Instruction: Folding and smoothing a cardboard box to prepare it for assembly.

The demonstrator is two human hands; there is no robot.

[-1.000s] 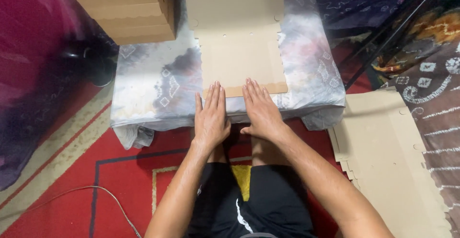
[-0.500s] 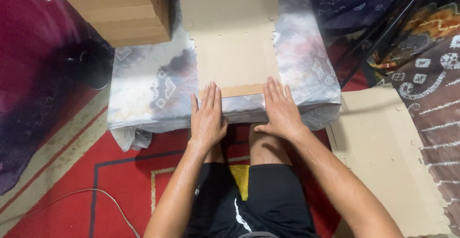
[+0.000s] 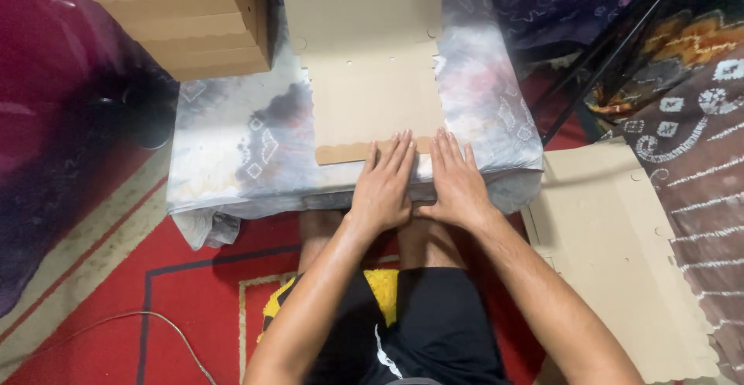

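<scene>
2 flat, spread hands, left hand (image 3: pixel 382 191) and right hand (image 3: pixel 457 187), press side by side on the folded near flap (image 3: pixel 345 152) of the cardboard sheet (image 3: pixel 376 94); the flap runs left-right across the cloth-covered bench (image 3: pixel 232 160), the sheet stretching away from both, grip clamping nothing.

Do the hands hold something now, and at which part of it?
Nothing is gripped. The left hand and right hand press flat on the folded near edge of the cardboard sheet.
</scene>
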